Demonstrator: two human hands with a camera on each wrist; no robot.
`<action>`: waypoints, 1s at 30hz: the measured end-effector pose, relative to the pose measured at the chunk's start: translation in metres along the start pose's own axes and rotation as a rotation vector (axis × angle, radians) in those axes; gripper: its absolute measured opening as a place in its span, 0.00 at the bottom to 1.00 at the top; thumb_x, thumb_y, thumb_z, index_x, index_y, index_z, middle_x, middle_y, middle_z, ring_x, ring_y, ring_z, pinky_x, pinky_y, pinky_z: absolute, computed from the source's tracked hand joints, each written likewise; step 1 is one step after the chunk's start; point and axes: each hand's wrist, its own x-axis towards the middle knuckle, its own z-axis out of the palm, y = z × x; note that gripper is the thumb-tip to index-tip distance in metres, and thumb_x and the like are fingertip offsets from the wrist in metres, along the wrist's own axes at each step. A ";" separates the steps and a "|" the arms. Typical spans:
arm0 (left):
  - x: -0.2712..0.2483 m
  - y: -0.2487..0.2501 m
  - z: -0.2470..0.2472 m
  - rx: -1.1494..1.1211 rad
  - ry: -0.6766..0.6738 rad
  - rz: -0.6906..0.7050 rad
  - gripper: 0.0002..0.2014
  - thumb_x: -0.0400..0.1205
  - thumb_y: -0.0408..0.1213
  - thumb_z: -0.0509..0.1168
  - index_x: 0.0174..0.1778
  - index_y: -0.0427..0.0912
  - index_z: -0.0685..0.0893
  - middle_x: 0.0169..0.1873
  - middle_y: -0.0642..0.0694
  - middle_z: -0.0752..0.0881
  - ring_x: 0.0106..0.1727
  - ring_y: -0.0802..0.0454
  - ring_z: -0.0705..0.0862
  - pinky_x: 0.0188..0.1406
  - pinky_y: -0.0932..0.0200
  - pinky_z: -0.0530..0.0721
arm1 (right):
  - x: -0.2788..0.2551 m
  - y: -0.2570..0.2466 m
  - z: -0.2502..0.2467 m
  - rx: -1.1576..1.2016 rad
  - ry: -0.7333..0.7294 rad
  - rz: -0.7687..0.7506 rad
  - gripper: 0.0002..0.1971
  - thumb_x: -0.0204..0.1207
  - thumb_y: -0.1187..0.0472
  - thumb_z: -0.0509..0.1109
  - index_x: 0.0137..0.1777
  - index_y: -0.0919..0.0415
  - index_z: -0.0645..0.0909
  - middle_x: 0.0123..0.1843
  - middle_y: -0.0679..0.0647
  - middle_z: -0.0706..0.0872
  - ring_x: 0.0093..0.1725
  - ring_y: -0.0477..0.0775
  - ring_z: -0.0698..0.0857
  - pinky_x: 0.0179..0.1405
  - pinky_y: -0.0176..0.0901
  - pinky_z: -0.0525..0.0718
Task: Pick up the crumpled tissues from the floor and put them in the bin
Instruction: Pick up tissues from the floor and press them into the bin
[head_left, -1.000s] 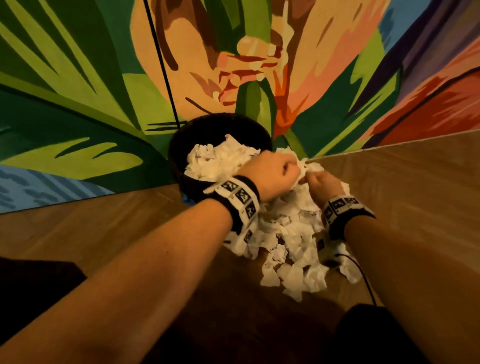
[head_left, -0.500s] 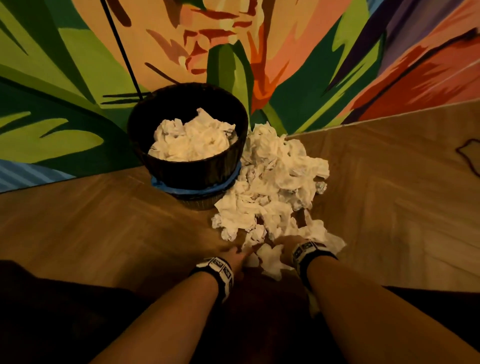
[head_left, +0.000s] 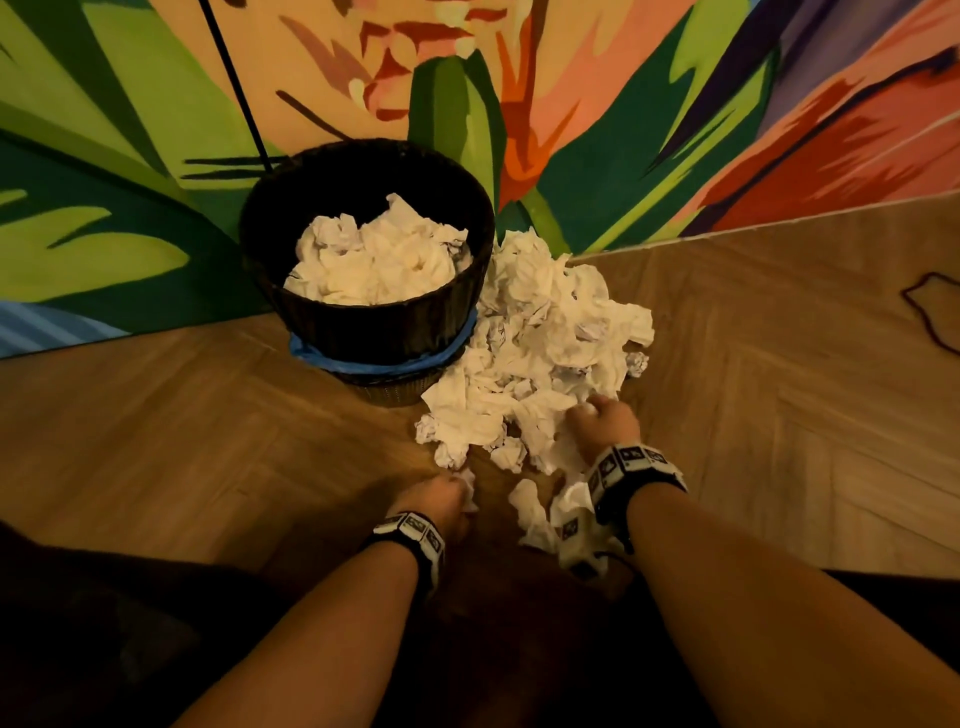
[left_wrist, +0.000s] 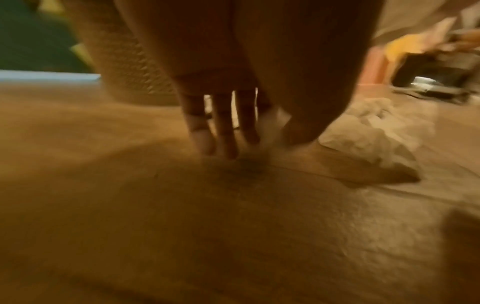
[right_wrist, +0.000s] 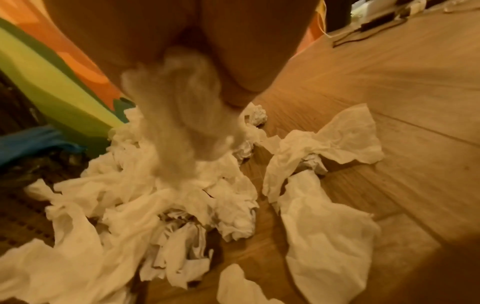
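White crumpled paper tissues (head_left: 550, 353) lie heaped on the herringbone wooden floor (head_left: 779, 415), spreading from about one o'clock down to the centre of the head view, the top of the heap touching the right side of a round dark woven wicker bin (head_left: 374, 332). That bin stands at twelve o'clock against a painted wall mural of green leaves and orange petals (head_left: 571, 104); a blue band (head_left: 384, 361) circles its lower part, and more white tissues (head_left: 379, 260) fill it close to the rim.

At the heap's near edge, around five o'clock of it, the right hand (head_left: 602, 423) has its fingers curled round a wad of tissue (right_wrist: 179, 123), which in the right wrist view hangs blurred below the palm, above the loose sheets on the floor.

At roughly seven o'clock of the heap, the left hand (head_left: 436, 496) is down at the floor beside a small scrap of white tissue (head_left: 467, 488). In the left wrist view its fingers (left_wrist: 226, 133) point downwards, nearly straight, tips at the floor, with something white between them and the thumb; blur keeps me from telling whether they actually pinch it.

Both wrists wear black bands with square printed markers (head_left: 631, 467).
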 end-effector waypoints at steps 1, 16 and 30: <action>-0.001 -0.003 0.001 -0.041 0.031 -0.009 0.19 0.84 0.44 0.62 0.72 0.49 0.74 0.73 0.45 0.74 0.65 0.46 0.79 0.60 0.51 0.81 | -0.001 -0.001 0.001 0.036 0.013 0.004 0.21 0.80 0.58 0.63 0.73 0.57 0.78 0.63 0.60 0.86 0.51 0.57 0.88 0.46 0.41 0.86; 0.001 0.000 -0.030 -0.335 0.566 -0.055 0.29 0.84 0.47 0.57 0.77 0.71 0.50 0.29 0.50 0.81 0.30 0.51 0.80 0.30 0.54 0.79 | -0.027 0.045 0.049 -0.725 -0.544 -0.099 0.28 0.72 0.42 0.71 0.71 0.34 0.66 0.63 0.51 0.80 0.61 0.59 0.81 0.53 0.51 0.82; 0.019 -0.010 -0.037 -0.481 0.578 -0.104 0.15 0.86 0.53 0.56 0.51 0.44 0.77 0.63 0.36 0.80 0.64 0.39 0.79 0.59 0.49 0.80 | -0.018 0.047 0.057 -0.557 -0.359 -0.053 0.21 0.81 0.46 0.63 0.70 0.54 0.80 0.69 0.56 0.82 0.63 0.58 0.82 0.57 0.46 0.78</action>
